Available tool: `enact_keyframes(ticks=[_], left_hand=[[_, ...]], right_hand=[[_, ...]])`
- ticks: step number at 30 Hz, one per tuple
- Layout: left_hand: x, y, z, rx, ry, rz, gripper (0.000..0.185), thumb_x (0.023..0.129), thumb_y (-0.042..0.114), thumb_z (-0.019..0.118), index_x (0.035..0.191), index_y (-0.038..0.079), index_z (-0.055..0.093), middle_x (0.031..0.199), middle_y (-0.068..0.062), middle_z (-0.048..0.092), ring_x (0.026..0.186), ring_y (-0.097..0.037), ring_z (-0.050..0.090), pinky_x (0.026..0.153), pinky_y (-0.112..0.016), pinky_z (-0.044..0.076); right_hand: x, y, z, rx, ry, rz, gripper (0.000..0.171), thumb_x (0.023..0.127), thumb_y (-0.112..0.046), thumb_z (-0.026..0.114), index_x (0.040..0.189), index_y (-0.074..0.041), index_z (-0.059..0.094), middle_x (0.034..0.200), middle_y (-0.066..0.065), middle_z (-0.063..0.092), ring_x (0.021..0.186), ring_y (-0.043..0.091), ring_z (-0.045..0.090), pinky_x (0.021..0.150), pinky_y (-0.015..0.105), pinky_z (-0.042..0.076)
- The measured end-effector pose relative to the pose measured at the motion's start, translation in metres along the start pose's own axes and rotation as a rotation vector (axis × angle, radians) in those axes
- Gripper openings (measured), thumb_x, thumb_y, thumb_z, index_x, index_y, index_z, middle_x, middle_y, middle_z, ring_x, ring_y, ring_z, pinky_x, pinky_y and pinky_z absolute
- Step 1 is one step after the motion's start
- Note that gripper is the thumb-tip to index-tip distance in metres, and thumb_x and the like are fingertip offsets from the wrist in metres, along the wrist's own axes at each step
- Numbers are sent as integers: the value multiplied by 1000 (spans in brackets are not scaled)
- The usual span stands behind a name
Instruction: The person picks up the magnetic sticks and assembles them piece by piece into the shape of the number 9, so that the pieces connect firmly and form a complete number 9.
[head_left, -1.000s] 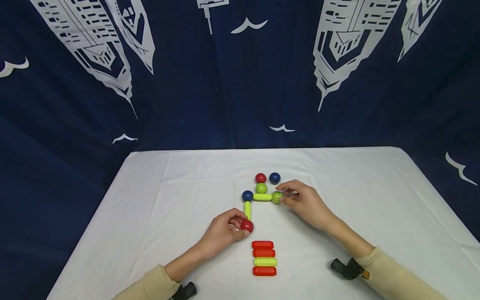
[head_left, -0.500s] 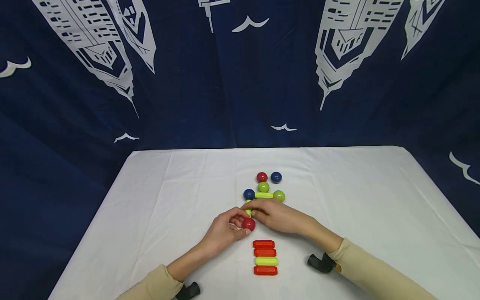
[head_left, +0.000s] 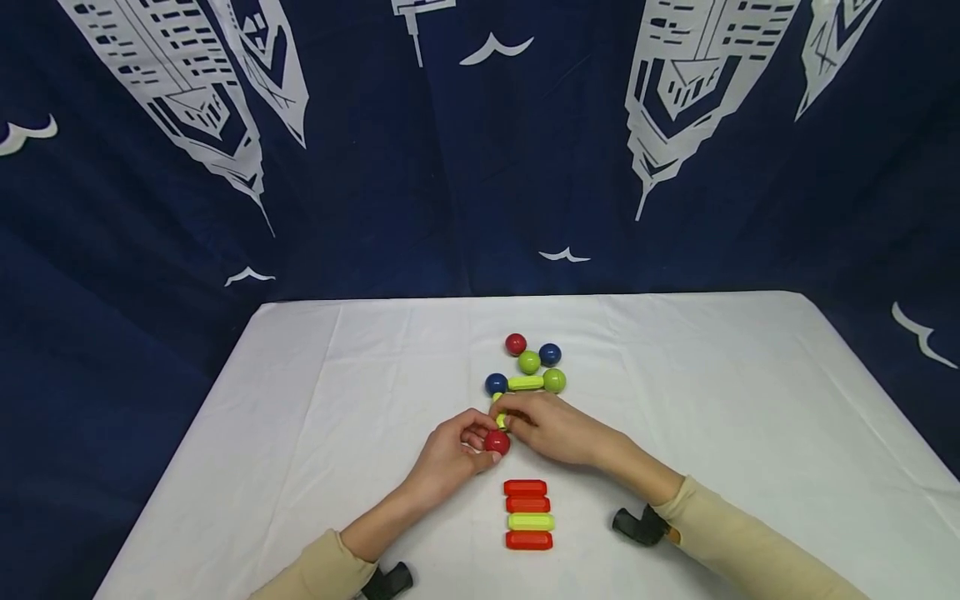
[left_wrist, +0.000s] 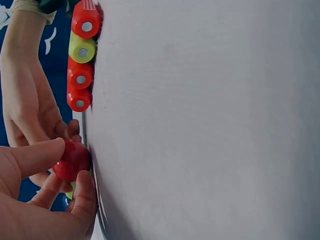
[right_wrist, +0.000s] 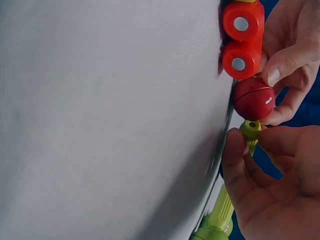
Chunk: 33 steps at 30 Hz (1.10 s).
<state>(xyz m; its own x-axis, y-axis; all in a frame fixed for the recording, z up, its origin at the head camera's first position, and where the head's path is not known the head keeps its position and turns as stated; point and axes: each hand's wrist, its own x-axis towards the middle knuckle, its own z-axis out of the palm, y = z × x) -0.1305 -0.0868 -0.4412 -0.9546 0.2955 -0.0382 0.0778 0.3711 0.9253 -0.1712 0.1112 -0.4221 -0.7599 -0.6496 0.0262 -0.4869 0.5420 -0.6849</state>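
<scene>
With thumb and fingers my left hand (head_left: 444,457) grips a red ball (head_left: 497,442) at the near end of the layout. Just beyond it, my right hand (head_left: 564,429) pinches a yellow-green magnetic stick (right_wrist: 251,129), partly covered by the fingers. In the right wrist view the stick's end faces the red ball, very close to it; whether they touch I cannot tell. At the stick's far end sits a dark blue ball (head_left: 496,384). From there a second yellow-green stick (head_left: 526,382) runs right to a green ball (head_left: 554,381).
Behind lie a loose red ball (head_left: 515,344), another green ball (head_left: 529,362) and another blue ball (head_left: 550,355). Nearer me is a row of sticks, red ones (head_left: 528,540) and one yellow-green (head_left: 531,522). A white cloth (head_left: 712,375) covers the table; a dark blue curtain (head_left: 450,183) hangs behind.
My right hand has left the green ball and come left and nearer, onto the stick by my left hand. The loose red and green balls behind have shifted back and apart.
</scene>
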Motion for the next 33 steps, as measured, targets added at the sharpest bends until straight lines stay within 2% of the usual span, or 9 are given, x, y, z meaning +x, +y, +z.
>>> enact_keyframes(ticks=[5, 10, 20, 23, 26, 30, 33], left_hand=[[1, 2, 3, -38, 17, -14, 26, 82, 0, 75, 105, 7, 65, 94, -3, 61, 82, -18, 56, 68, -21, 49], [2, 1, 5, -65, 26, -3, 27, 81, -2, 75, 105, 5, 65, 94, -3, 62, 82, -18, 57, 69, -21, 50], [1, 1, 8, -62, 31, -8, 25, 84, -2, 71, 108, 6, 68, 94, -4, 63, 81, -17, 56, 68, -21, 49], [0, 2, 8, -84, 33, -7, 25, 85, -2, 71, 109, 5, 67, 95, -5, 63, 82, -17, 55, 67, -21, 48], [-2, 5, 8, -107, 34, -11, 27, 85, -1, 70, 111, 4, 66, 97, -7, 62, 83, -18, 54, 66, -21, 47], [-2, 5, 8, -119, 37, -33, 28, 86, -1, 69, 114, 4, 65, 101, -7, 61, 86, -19, 53, 67, -21, 47], [-2, 4, 9, -110, 44, -45, 28, 86, -2, 69, 113, 4, 65, 102, -6, 61, 87, -19, 52, 68, -22, 48]], right_hand=[[-2, 1, 0, 33, 0, -3, 24, 97, -5, 57, 110, -23, 67, 90, -7, 62, 84, 10, 56, 72, 28, 48], [-3, 1, 2, 59, 0, 18, 29, 97, -5, 56, 116, -23, 67, 94, -12, 62, 86, 8, 57, 74, 27, 49], [-17, -1, 1, 100, 20, 44, 34, 97, -7, 57, 127, -21, 63, 106, -11, 64, 93, 8, 59, 85, 29, 50], [-28, -4, 0, 113, 54, 56, 30, 97, -7, 58, 124, -20, 64, 107, -8, 66, 93, 8, 61, 86, 30, 51], [-40, -8, -1, 129, 63, 78, 23, 96, -10, 61, 117, -19, 66, 101, -7, 66, 89, 9, 60, 81, 28, 51], [-53, -11, 1, 123, 0, 95, 18, 93, -14, 67, 110, -18, 69, 94, -12, 65, 84, 9, 59, 74, 26, 50], [-59, -10, 5, 107, -55, 104, 19, 91, -15, 69, 110, -19, 70, 94, -16, 64, 83, 7, 58, 74, 24, 49]])
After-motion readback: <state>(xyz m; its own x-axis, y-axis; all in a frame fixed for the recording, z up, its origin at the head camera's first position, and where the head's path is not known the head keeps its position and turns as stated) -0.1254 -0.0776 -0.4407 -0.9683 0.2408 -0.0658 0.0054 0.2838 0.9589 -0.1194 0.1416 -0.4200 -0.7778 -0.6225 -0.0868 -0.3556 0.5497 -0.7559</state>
